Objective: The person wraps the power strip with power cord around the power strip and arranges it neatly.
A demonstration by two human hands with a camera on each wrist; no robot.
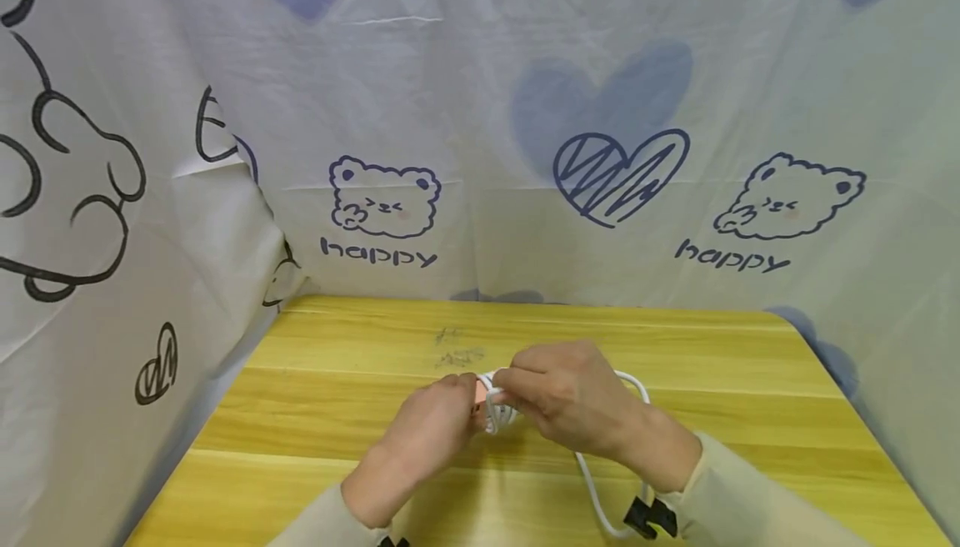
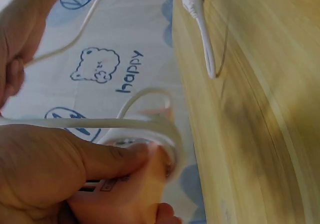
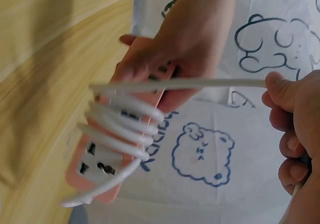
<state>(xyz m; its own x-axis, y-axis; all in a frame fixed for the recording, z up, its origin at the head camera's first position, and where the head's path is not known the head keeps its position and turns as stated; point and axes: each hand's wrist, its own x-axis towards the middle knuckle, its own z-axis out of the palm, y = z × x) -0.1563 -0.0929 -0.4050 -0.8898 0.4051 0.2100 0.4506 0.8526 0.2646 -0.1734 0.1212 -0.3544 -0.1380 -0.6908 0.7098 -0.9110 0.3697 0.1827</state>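
The left hand (image 1: 435,418) grips a pink power strip (image 3: 102,159); the right hand (image 1: 573,398) holds its white cord (image 3: 215,83); the strip is between them, above the table (image 1: 337,363), in from its far edge; only the left wrist view shows the plug (image 2: 189,3).

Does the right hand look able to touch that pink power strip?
Likely yes: the right hand is close, though the wound white cord and left hand cover part of the power strip.

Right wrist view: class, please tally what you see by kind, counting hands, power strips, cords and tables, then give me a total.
Left hand and right hand: 2
Pink power strip: 1
White cord: 1
Wooden table: 1
Total: 5
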